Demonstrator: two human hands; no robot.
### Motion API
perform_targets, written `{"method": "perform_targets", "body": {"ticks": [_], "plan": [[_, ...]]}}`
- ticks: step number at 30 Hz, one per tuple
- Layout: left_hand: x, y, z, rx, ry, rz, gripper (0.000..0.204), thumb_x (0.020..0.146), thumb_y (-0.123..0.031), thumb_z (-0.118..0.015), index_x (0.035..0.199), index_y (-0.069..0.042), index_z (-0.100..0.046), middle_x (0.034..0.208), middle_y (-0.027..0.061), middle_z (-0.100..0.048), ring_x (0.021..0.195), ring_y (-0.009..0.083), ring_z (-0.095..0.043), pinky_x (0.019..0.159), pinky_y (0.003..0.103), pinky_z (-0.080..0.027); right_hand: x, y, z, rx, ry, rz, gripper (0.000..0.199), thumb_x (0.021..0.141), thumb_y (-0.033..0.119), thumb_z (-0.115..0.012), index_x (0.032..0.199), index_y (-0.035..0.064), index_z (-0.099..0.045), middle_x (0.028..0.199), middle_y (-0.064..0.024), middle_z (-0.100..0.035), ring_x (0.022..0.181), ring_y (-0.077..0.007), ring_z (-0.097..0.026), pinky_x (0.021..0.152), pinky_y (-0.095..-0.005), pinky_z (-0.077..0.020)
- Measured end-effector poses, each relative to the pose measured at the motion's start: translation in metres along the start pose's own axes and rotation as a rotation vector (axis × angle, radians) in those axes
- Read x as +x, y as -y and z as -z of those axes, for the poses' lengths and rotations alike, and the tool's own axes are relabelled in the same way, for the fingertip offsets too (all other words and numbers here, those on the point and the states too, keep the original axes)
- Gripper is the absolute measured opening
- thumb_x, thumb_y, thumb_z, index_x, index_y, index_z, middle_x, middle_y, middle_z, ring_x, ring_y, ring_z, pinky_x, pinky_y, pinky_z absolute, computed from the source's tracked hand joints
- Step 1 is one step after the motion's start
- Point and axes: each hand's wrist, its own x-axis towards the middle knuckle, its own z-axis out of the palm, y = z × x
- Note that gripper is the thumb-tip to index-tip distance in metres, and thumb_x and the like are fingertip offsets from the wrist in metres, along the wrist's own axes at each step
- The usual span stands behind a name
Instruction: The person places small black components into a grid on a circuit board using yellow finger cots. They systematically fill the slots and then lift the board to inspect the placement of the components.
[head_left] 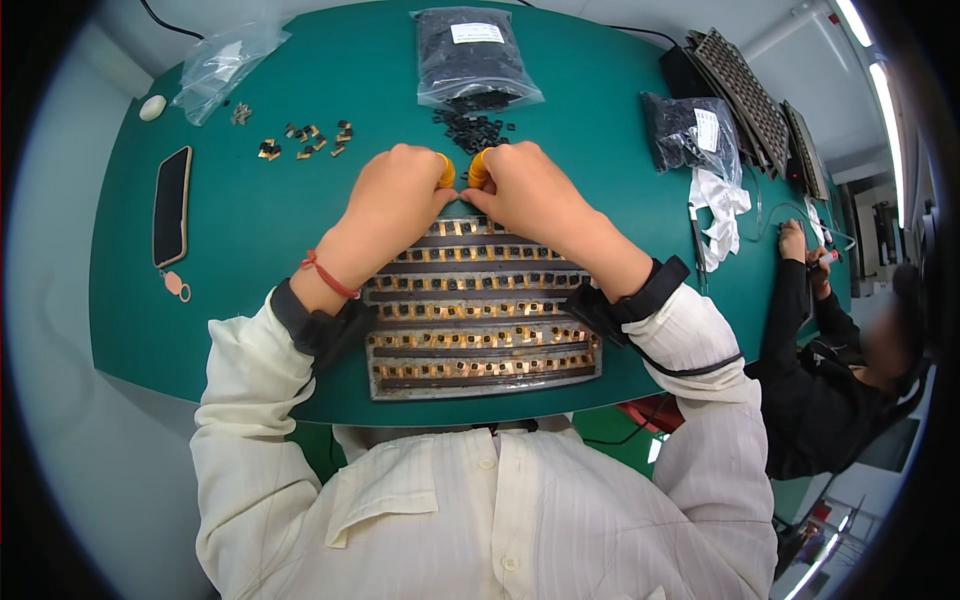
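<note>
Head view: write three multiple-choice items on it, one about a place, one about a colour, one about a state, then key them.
1. Where does the phone lie?
A. left of the tray
B. on the tray
C. beside the co-worker

2. What colour is the table?
A. white
B. green
C. red

3. How do the left hand and right hand stand?
A. flat and apart
B. fingertips pinched together above the tray
C. holding the phone

Key: 1 A, it lies near the table's left edge. 2 B, bare top is green. 3 B, orange-capped fingertips meet over the tray's far edge.
</note>
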Motion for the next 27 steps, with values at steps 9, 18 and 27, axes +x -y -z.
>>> {"method": "perform_targets", "body": {"ticks": [9,18,27], "plan": [[-0.007,0.015,-0.006,-0.165,-0.077,0.037,0.015,0.08,-0.008,-0.075,0.089,0.004,-0.073,0.08,0.0174,-0.07,0.075,0.028,-0.07,0.069,0.036,-0.055,-0.006,0.001,0.001,0.033,-0.037,0.064,0.014,0.077,0.005,-0.073,0.083,-0.006,-0.069,0.078,-0.0204,-0.069,0.073,-0.0345,-0.068,0.068,-0.04,-0.0539],[-0.008,0.006,0.0,0.007,-0.025,0.09,0.013,0.08,-0.009,-0.073,0.087,0.003,-0.074,0.075,0.0165,-0.07,0.071,0.0303,-0.069,0.066,0.037,-0.055,-0.1,0.016,0.034,0.05,0.063,0.085,0.013,0.079,0.007,-0.071,0.082,-0.0041,-0.066,0.085,-0.0162,-0.062,0.083,-0.0338,-0.063,0.074,-0.0416,-0.0526],[-0.019,0.003,0.006,-0.064,-0.011,0.076,0.013,0.079,-0.01,-0.072,0.083,0.003,-0.071,0.074,0.0147,-0.067,0.067,0.0304,-0.066,0.063,0.037,-0.053,-0.137,0.007,0.009,-0.001,0.035,0.048,0.013,0.081,0.009,-0.072,0.084,-0.0028,-0.068,0.084,-0.0127,-0.058,0.081,-0.0308,-0.061,0.071,-0.0399,-0.0521]]}}
